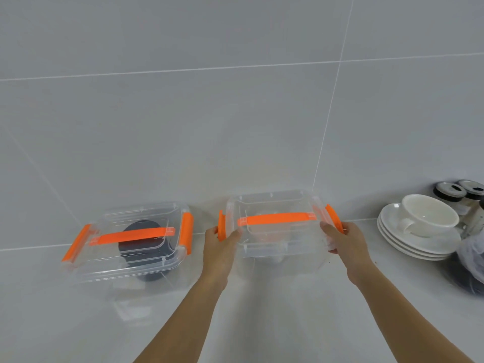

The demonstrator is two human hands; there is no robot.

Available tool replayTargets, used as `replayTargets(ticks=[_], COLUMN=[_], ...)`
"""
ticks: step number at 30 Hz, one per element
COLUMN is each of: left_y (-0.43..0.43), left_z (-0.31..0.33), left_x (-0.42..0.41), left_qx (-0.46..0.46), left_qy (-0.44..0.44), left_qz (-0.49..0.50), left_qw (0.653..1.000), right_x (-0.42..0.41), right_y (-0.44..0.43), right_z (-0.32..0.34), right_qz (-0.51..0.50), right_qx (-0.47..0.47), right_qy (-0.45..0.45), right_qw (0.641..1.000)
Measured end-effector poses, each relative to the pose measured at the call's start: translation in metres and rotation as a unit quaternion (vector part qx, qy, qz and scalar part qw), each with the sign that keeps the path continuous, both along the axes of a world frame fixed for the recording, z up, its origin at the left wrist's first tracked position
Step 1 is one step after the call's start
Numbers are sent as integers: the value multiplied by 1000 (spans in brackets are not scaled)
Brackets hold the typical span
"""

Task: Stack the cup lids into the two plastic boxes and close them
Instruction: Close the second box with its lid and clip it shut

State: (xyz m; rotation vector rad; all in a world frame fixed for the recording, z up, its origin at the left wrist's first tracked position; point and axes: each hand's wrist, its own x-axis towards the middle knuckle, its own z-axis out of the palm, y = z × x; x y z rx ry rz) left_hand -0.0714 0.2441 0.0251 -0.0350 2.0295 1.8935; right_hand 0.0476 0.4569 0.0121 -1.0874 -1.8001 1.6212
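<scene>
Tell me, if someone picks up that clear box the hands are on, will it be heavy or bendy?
Probably light: the right box is thin clear plastic, and I cannot make out much inside it. Its walls may flex a little, since the left hand and right hand press its orange latches from both sides. The smooth plastic could be slippery.

The person shows two bare forearms that come into view from the lower edge, with no sleeve on either of them. The left hand [221, 246] and the right hand [343, 244] wear no glove. No ring, watch or bracelet is seen on the wrists or fingers.
</scene>
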Motion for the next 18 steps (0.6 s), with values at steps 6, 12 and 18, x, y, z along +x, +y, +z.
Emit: replayTargets(ticks=[6, 12, 18], left_y=[2, 1, 2], left_z=[-1, -2, -3], left_x=[4, 3, 4], left_qx=[-111, -142, -148], left_qy=[171, 198, 210], left_qz=[-15, -31, -29], left_qw=[979, 969, 966], right_x=[5, 6, 6], right_y=[-9, -7, -8], right_z=[11, 15, 16], right_qz=[19, 42, 45], right_qx=[207, 254, 304], right_qy=[-69, -109, -130], right_qw=[976, 960, 943])
